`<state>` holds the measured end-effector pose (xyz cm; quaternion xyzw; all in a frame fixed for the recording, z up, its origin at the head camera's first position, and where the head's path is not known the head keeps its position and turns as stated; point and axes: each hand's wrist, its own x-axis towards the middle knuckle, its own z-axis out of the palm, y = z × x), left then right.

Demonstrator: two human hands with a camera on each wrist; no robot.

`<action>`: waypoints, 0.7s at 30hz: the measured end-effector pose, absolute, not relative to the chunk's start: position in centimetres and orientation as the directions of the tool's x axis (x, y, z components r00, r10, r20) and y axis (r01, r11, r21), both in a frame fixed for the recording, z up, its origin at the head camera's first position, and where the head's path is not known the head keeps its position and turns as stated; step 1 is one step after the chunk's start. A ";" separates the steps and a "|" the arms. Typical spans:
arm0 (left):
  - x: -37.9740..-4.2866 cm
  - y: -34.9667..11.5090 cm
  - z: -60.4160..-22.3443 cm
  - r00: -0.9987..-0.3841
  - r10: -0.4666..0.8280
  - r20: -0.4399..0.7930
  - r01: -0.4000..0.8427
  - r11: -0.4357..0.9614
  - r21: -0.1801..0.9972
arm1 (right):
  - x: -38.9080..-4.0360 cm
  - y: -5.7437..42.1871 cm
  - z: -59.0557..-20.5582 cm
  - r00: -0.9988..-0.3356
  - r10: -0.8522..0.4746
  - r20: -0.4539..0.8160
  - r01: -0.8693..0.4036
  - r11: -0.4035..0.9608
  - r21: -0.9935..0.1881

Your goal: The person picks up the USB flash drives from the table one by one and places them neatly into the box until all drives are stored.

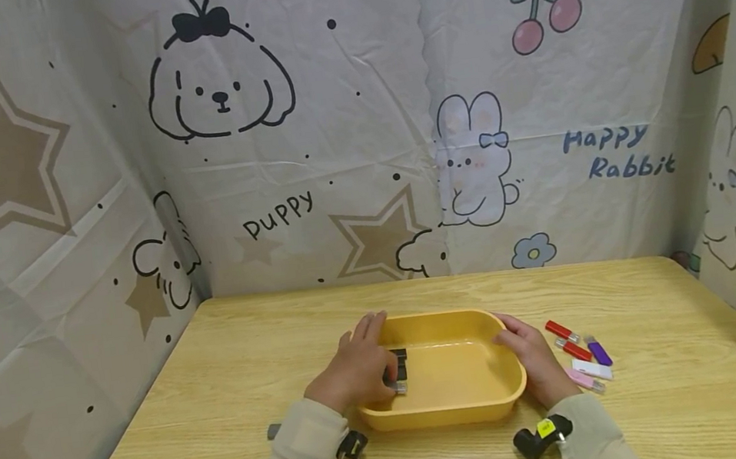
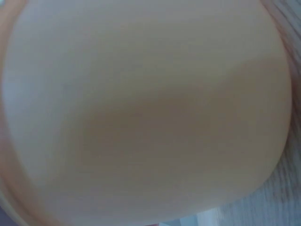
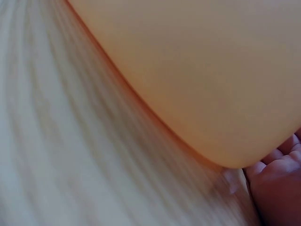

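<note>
Sleeves (image 1: 310, 454), left hand (image 1: 357, 369), roomy tray floor (image 1: 460, 374), right hand (image 1: 535, 359) gripping rim (image 1: 444, 409)

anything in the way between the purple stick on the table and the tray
Yes. In the head view, a red stick lies just left of the purple stick, then the right hand gripping the tray.

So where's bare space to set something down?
Free: table strip between tray and curtain; tray floor between the black items and right hand. Crowded: the tray's left end, by the left hand; table right of the right hand, with USB sticks.
</note>
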<state>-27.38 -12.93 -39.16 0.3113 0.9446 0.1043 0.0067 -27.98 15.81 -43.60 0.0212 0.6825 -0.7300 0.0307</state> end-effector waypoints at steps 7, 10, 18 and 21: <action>-27.4 -12.8 -39.3 -0.802 0.595 0.053 0.593 0.782 0.192 | -28.1 15.8 -43.7 -0.998 -0.020 -0.060 0.061 -0.071 -0.996; -27.4 -12.8 -39.4 -0.802 0.595 0.050 0.593 0.784 0.184 | -28.0 15.8 -43.7 -0.998 -0.020 -0.063 0.064 -0.076 -0.995; -27.3 -12.6 -39.5 -0.805 0.591 0.044 0.591 0.794 0.146 | -28.0 15.8 -43.7 -0.998 -0.025 -0.056 0.058 -0.081 -0.995; -27.3 -12.6 -39.5 -0.808 0.588 0.042 0.587 0.796 0.146 | -28.0 15.8 -43.8 -0.998 -0.026 -0.050 0.052 -0.084 -0.995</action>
